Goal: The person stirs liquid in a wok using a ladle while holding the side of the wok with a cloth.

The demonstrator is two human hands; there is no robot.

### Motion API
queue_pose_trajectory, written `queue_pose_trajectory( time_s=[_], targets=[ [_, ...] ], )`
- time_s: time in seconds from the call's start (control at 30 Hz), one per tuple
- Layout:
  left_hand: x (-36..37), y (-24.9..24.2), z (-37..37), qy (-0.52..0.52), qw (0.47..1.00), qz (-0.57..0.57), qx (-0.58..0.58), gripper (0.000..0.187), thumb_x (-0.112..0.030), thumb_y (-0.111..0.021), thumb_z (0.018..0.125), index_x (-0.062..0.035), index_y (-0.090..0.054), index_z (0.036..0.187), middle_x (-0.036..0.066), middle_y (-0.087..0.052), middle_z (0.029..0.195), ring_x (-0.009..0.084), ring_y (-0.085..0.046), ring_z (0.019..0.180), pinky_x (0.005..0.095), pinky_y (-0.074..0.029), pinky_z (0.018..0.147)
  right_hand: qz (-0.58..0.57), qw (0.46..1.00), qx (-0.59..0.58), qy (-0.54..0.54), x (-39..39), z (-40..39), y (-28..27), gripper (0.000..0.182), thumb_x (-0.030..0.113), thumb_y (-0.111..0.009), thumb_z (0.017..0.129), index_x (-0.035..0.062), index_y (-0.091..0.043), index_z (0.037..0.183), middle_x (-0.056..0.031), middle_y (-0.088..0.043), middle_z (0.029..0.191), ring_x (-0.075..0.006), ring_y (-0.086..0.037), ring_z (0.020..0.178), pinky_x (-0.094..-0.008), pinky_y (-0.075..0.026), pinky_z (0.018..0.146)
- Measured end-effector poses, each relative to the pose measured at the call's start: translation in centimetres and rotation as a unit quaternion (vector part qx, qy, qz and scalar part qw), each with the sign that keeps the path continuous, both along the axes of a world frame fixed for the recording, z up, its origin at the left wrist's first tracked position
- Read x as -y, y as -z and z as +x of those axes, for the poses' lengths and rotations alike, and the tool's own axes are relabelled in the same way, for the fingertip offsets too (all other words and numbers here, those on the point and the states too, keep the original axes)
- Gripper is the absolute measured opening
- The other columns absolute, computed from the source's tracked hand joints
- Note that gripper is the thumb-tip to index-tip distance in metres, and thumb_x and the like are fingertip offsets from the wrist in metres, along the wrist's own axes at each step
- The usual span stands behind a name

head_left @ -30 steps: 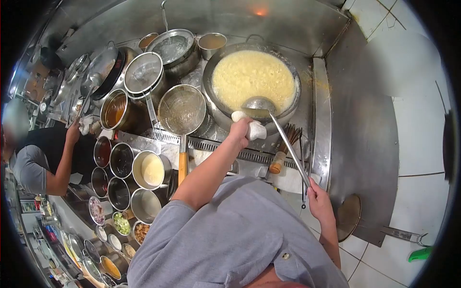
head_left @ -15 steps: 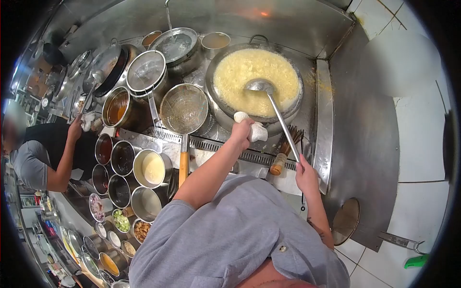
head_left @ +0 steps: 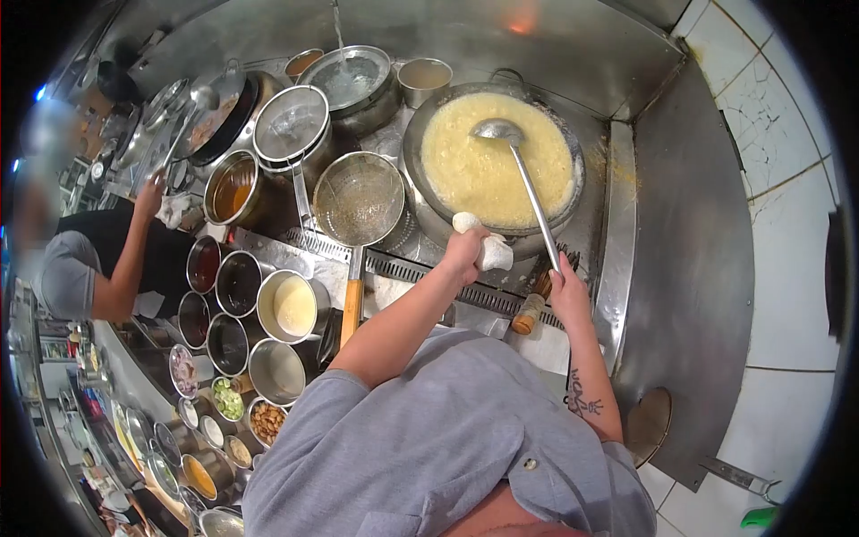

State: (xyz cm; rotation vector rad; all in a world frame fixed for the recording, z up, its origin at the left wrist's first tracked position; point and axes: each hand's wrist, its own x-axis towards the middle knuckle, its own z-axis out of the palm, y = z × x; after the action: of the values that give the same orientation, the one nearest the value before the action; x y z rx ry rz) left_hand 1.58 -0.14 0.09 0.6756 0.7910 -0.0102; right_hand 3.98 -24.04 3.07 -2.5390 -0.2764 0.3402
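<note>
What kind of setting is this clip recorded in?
Most likely a commercial restaurant kitchen: a large wok of pale yellow food stirred with a long ladle, rows of steel sauce pots and small topping bowls, plus a co-worker alongside.

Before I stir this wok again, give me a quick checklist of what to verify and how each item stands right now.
1. Left hand gripping the wok rim through the white cloth: ok.
2. Right hand closed on the ladle handle: ok.
3. Ladle bowl inside the wok, at the far side of the yellow mixture: ok.
4. Mixture contained below the rim: ok, though yellow spatter lies on the steel to the right.
5. Strainer clear of the wok: ok, it sits beside it.
6. Burner flame level: cannot tell.
</note>
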Motion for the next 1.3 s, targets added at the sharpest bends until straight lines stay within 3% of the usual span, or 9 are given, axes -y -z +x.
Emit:
queue_pose_trajectory(
  time_s=[0.37, 0.73, 0.8, 0.83, 0.87, 0.93, 1.03, 1.23, 1.3],
  targets=[
    [0.2, 0.6, 0.0, -0.005, 0.999, 0.024, 0.025, 0.032, -0.007, -0.057, 0.091, 0.0073, -0.049, 0.118, 0.020, -0.066, 0.102, 0.0348, -0.071, 0.087, 0.0490, -0.060, 0.076, -0.004, 0.998, 0.053, -0.043, -3.4, 4.4, -0.1, 0.047, 0.024, -0.053, 0.100, 0.0113, -0.050, 0.145, -0.0305, -0.066, 0.098, -0.0475, -0.063, 0.096, -0.0515, -0.050, 0.084],
    [0.5, 0.2, 0.0, -0.009, 0.999, 0.045, 0.011, 0.028, -0.007, -0.058, 0.091, 0.0072, -0.056, 0.114, 0.020, -0.069, 0.099, 0.0350, -0.072, 0.085, 0.0496, -0.061, 0.074, 0.034, 0.998, 0.004, -0.046, -2.8, 2.1, -1.3, 0.044, 0.026, -0.055, 0.099, 0.0105, -0.055, 0.140, -0.0283, -0.068, 0.105, -0.0422, -0.066, 0.102, -0.0421, -0.051, 0.089],
    [0.9, 1.5, 0.1, -0.027, 0.997, 0.069, 0.011, 0.032, -0.010, -0.062, 0.090, 0.0074, -0.058, 0.116, 0.020, -0.070, 0.100, 0.0343, -0.072, 0.087, 0.0468, -0.060, 0.076, 0.057, 0.995, 0.048, -0.068, -2.1, 1.5, -0.6, 0.045, 0.025, -0.060, 0.098, 0.0070, -0.056, 0.139, -0.0225, -0.070, 0.091, -0.0245, -0.067, 0.081, -0.0355, -0.051, 0.078],
    [1.0, 0.1, -0.4, -0.042, 0.997, 0.059, 0.001, 0.035, -0.011, -0.064, 0.089, 0.0078, -0.059, 0.117, 0.019, -0.070, 0.103, 0.0322, -0.071, 0.090, 0.0458, -0.058, 0.078, 0.063, 0.994, 0.044, -0.083, -0.9, 2.5, 1.9, 0.046, 0.023, -0.061, 0.098, 0.0018, -0.056, 0.138, -0.0214, -0.072, 0.101, -0.0202, -0.067, 0.090, -0.0346, -0.051, 0.083],
    [1.0, 1.4, 0.0, -0.047, 0.995, 0.085, 0.001, 0.039, -0.012, -0.065, 0.088, 0.0083, -0.058, 0.121, 0.019, -0.069, 0.105, 0.0311, -0.070, 0.093, 0.0447, -0.057, 0.079, 0.088, 0.992, 0.010, -0.089, -1.5, 1.6, -0.3, 0.046, 0.019, -0.059, 0.099, -0.0029, -0.054, 0.138, -0.0221, -0.069, 0.116, -0.0203, -0.066, 0.104, -0.0332, -0.049, 0.092],
    [0.9, 0.4, -0.4, -0.037, 0.990, 0.135, 0.021, 0.038, -0.012, -0.065, 0.088, 0.0048, -0.057, 0.121, 0.017, -0.068, 0.106, 0.0301, -0.069, 0.092, 0.0421, -0.055, 0.078, 0.096, 0.989, 0.030, -0.110, -0.4, 1.4, 0.5, 0.050, 0.022, -0.059, 0.099, -0.0040, -0.051, 0.140, -0.0279, -0.067, 0.117, -0.0317, -0.067, 0.107, -0.0377, -0.049, 0.092],
    [0.7, 0.7, -0.6, -0.023, 0.996, 0.087, 0.030, 0.035, -0.012, -0.065, 0.089, 0.0023, -0.058, 0.120, 0.015, -0.067, 0.106, 0.0282, -0.068, 0.093, 0.0422, -0.055, 0.077, 0.072, 0.992, 0.005, -0.100, -0.4, -0.6, -1.7, 0.050, 0.019, -0.058, 0.099, -0.0038, -0.049, 0.142, -0.0276, -0.066, 0.119, -0.0319, -0.066, 0.110, -0.0366, -0.048, 0.094],
    [0.3, -0.5, -2.2, 0.038, 0.999, 0.008, 0.023, 0.036, -0.021, -0.067, 0.092, -0.0001, -0.060, 0.121, 0.014, -0.068, 0.109, 0.0269, -0.068, 0.096, 0.0427, -0.054, 0.082, 0.128, 0.986, -0.069, -0.083, 1.7, -2.6, -1.1, 0.048, 0.012, -0.056, 0.100, -0.0065, -0.046, 0.144, -0.0203, -0.063, 0.131, -0.0179, -0.059, 0.119, -0.0304, -0.044, 0.101],
    [0.5, -0.4, -2.1, 0.052, 0.997, 0.043, 0.029, 0.035, -0.022, -0.067, 0.092, 0.0000, -0.061, 0.119, 0.013, -0.068, 0.108, 0.0265, -0.068, 0.095, 0.0423, -0.053, 0.081, 0.144, 0.983, -0.079, -0.077, 1.8, -3.8, -1.9, 0.049, 0.011, -0.057, 0.100, -0.0073, -0.045, 0.144, -0.0193, -0.062, 0.131, -0.0166, -0.058, 0.118, -0.0297, -0.044, 0.101]
  ],
)
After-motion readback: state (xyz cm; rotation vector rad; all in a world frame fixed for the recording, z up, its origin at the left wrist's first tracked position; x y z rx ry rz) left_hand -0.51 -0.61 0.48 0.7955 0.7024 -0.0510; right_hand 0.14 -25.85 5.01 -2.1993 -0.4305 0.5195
